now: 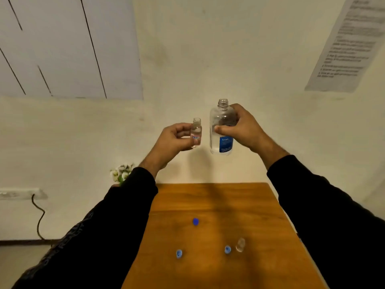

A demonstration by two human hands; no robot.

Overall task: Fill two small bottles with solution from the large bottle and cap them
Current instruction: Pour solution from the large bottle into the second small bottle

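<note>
My left hand [174, 139] holds a small clear bottle [196, 132] upright and uncapped, raised in front of the wall, with some liquid in it. Just to its right, my right hand [241, 127] grips the large clear bottle [221, 130] with a blue label, upright, its neck open. The two bottles stand apart, side by side. On the wooden table [218, 201] below stands a second small clear bottle [240, 245], uncapped. Three blue caps lie there: one in the middle [195, 221], one at the front left [179, 253], one beside the small bottle [227, 249].
White flowers [121, 173] show at the table's far left corner behind my left sleeve. A wall socket with a dark cable [38, 217] is on the left wall. A printed sheet [345, 44] hangs on the wall at upper right.
</note>
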